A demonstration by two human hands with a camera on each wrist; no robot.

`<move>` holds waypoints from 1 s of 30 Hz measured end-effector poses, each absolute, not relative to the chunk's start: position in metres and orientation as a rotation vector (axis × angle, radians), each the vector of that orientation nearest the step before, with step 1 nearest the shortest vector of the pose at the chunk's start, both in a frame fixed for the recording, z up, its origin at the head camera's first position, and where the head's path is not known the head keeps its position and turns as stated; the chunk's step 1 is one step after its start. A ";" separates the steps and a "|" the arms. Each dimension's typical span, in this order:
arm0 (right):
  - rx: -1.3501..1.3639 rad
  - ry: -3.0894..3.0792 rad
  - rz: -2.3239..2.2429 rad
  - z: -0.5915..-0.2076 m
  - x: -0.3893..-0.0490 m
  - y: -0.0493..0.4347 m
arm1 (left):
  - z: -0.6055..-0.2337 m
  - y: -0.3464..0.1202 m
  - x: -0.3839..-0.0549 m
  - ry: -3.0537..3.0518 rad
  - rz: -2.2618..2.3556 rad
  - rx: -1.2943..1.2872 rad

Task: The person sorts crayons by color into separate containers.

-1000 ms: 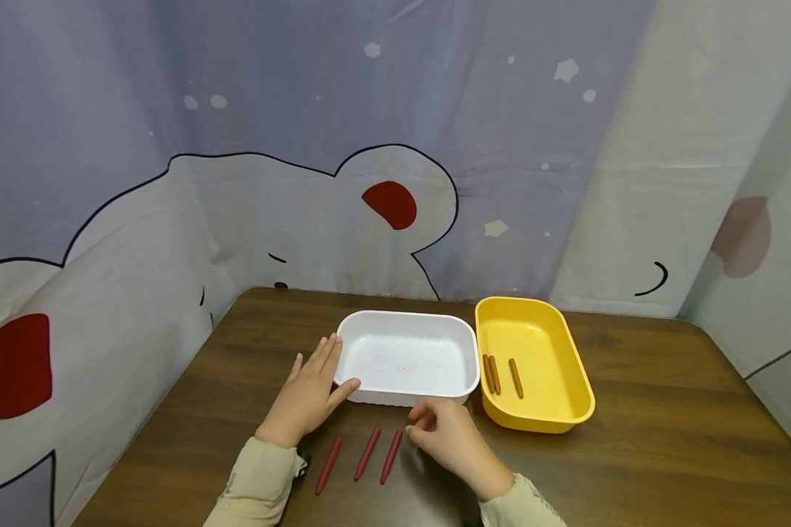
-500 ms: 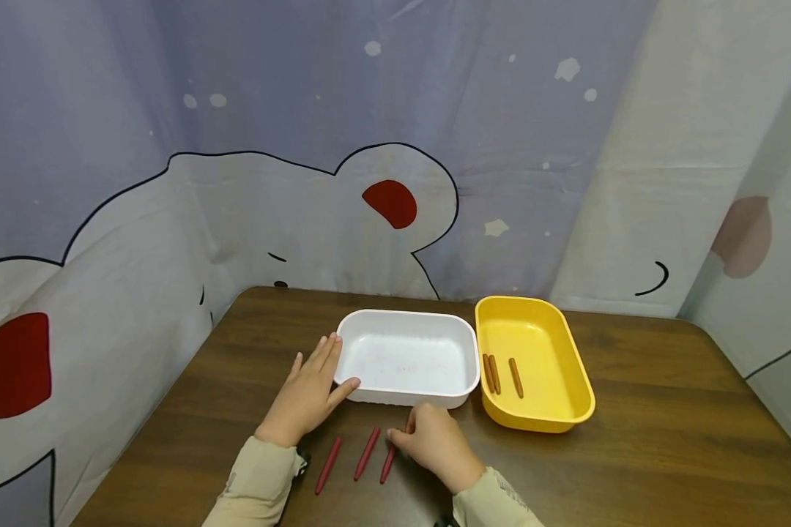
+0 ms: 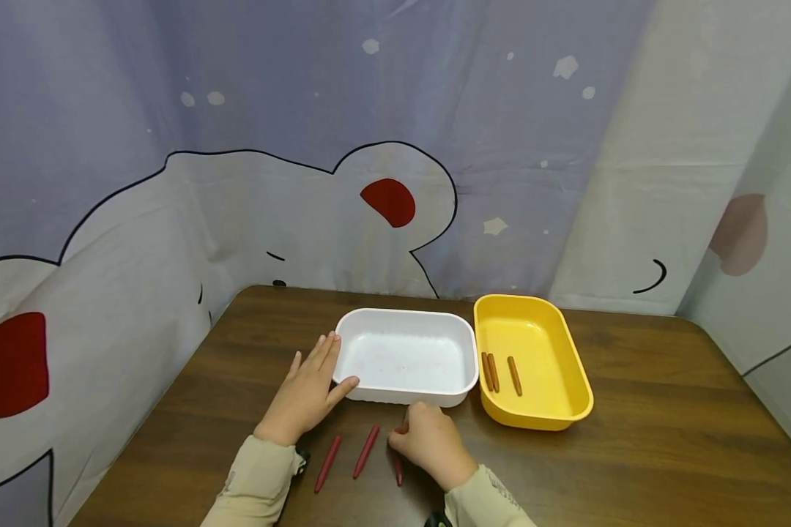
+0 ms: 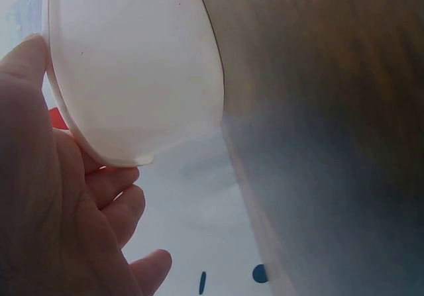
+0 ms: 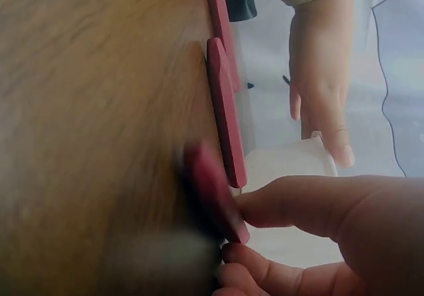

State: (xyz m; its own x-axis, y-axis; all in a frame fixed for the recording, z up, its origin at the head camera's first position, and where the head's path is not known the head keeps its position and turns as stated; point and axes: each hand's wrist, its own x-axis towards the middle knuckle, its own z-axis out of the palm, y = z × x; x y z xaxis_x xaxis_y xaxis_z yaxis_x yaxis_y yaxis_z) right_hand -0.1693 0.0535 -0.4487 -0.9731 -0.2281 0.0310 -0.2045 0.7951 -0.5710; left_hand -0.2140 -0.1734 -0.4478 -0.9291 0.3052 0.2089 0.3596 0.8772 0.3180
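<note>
My right hand (image 3: 431, 443) pinches a dark red crayon (image 5: 212, 190) between thumb and fingers, close over the table. Its far end is covered by the fingers in the head view. To its left lie two more dark red crayons, a nearer-to-hand crayon (image 3: 366, 451) and an outer crayon (image 3: 328, 464). My left hand (image 3: 306, 395) rests with spread, mostly straight fingers against the left end of a white plastic tray (image 3: 409, 397). In the left wrist view, the thumb and fingertips touch the tray's rim (image 4: 63, 110).
A yellow tray (image 3: 570, 373) stands right beside the white one. Inside it lie three brown crayons, one of them a separate brown crayon (image 3: 515, 376). The wooden table (image 3: 666, 395) meets a patterned curtain (image 3: 514, 146) at the back.
My right hand has moved left onto the rightmost red crayon and pinched it, and the crayon has swung and shifted slightly right. My left hand has stayed at the white tray.
</note>
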 end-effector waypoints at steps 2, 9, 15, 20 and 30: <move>-0.362 2.922 -0.941 -0.448 -0.169 0.055 | -0.448 -0.173 -0.214 -2.897 -0.534 -0.516; -0.403 2.842 -1.067 -0.448 -0.171 0.059 | -0.448 -0.174 -0.214 -2.901 -0.536 -0.513; -0.512 2.682 -1.310 -0.448 -0.174 0.064 | -0.448 -0.174 -0.214 -2.906 -0.538 -0.510; -0.556 2.492 -1.459 -0.445 -0.178 0.068 | -0.448 -0.173 -0.214 -2.906 -0.538 -0.510; -0.423 2.202 -1.680 -0.428 -0.180 0.071 | -0.447 -0.173 -0.214 -2.902 -0.534 -0.507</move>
